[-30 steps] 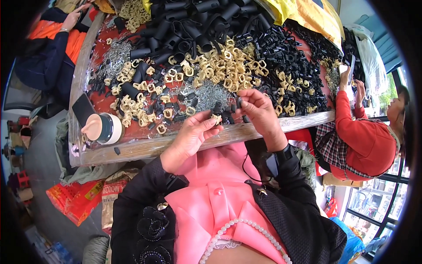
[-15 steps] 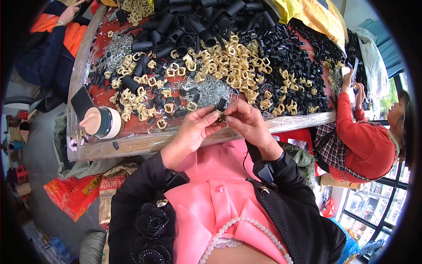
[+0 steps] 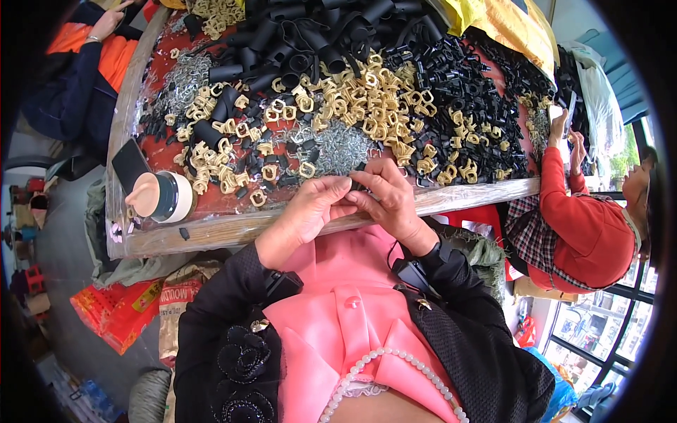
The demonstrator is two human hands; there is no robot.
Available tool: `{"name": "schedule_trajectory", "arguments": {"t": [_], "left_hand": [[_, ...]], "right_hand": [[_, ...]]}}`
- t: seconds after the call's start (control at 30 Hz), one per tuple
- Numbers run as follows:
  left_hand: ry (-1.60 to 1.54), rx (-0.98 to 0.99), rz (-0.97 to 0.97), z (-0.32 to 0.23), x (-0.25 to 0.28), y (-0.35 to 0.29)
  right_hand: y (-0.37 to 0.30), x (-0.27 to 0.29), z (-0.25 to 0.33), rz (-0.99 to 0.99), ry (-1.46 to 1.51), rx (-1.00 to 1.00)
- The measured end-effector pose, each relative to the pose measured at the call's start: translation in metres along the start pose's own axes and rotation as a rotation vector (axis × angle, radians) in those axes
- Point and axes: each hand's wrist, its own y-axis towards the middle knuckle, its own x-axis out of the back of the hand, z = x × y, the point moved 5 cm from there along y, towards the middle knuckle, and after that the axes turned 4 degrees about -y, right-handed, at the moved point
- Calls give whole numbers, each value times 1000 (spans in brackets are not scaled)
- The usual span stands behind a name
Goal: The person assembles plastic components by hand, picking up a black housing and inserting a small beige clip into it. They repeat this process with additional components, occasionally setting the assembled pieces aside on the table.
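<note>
At the left of the tabletop (image 3: 204, 240), a dark phone (image 3: 131, 168) is laid beside a lidded jar (image 3: 185, 197). Tan rings (image 3: 208, 169) are scattered next. By the left hand (image 3: 310, 204), fingers drawn together, a small dark part (image 3: 357, 185) is pinched over the near edge, mostly hidden; silver metal pieces (image 3: 338, 151) are heaped just beyond. The same part is gripped by the fingertips of the right hand (image 3: 391, 201). Farther right, black fittings (image 3: 465, 92) are piled.

Left hand (image 3: 310, 211) and right hand (image 3: 395, 209) meet, fingers (image 3: 331, 187) bent and pinching, forearms (image 3: 236, 283) angled inward.
</note>
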Motion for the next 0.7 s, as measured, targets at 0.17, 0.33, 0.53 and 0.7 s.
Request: {"name": "schedule_trajectory", "arguments": {"t": [0.17,0.33,0.53,0.7], "left_hand": [[90,17,-45,1,-4,-2],[154,7,19,-4,-2,-14],[312,-33,65,-15,1,-28],[414,-42,39,-16,-6,-23]], "right_hand": [[-3,0,0,5,-19,46],[11,9,-2,10,20,42],[84,28,-35,59,-136,-2],[154,-4,-37,-81,-635,216]]}}
